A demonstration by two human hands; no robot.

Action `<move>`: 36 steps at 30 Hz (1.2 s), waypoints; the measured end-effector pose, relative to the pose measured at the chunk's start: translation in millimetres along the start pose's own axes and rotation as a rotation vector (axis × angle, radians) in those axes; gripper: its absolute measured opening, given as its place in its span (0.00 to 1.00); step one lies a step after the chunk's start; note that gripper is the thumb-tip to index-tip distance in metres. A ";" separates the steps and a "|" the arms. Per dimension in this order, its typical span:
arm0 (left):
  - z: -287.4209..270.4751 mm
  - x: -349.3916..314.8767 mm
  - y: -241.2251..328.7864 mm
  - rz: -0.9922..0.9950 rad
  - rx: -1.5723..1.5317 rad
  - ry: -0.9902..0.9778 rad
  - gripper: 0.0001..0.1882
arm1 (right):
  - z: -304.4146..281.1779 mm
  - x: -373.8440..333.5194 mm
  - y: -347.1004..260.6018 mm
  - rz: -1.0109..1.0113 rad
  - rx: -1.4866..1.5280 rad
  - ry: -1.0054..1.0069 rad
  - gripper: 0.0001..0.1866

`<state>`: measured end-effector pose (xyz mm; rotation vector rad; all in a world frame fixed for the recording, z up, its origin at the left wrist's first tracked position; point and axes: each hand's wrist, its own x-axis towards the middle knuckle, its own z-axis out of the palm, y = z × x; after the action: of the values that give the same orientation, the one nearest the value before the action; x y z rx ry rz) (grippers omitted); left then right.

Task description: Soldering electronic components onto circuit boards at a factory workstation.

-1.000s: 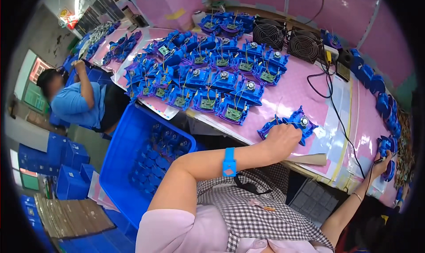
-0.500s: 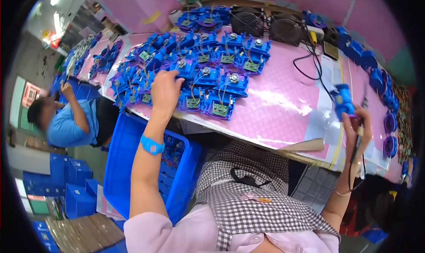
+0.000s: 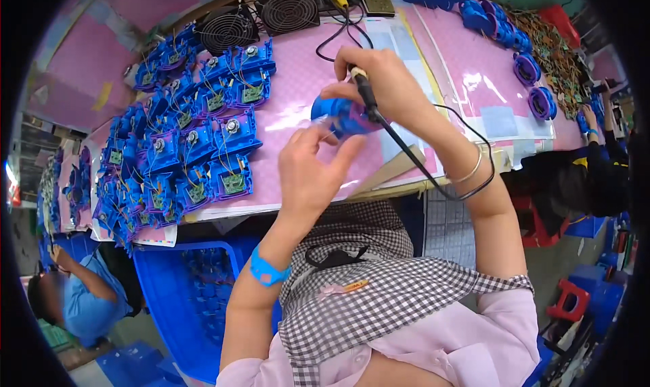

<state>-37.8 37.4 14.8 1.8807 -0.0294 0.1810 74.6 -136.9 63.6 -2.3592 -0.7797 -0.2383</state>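
Head view: blue plastic housing point(image 3: 342, 116), raised just above the pink surface point(image 3: 298, 96) and held between both hands. Left hand point(image 3: 313, 170), just below the housing, fingers curled up onto its near edge. Right hand point(image 3: 386, 82), just right of the housing, closed round a black soldering iron point(image 3: 369, 99) with its tip at the housing; black cord point(image 3: 433, 177) trailing from it. Left of the housing: rows of blue assemblies point(image 3: 196, 150) with green boards. Beyond it: two black fans point(image 3: 261, 18). Below and left of it, under the surface edge: blue crate point(image 3: 183, 299).
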 end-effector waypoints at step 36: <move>-34.8 -84.9 -65.7 0.145 0.417 0.303 0.10 | 61.6 -56.4 12.6 -0.101 0.119 0.199 0.20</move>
<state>-118.2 84.9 -48.5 2.2461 0.0853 0.6084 34.9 -133.1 -10.9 -2.1483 -0.7944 -0.4495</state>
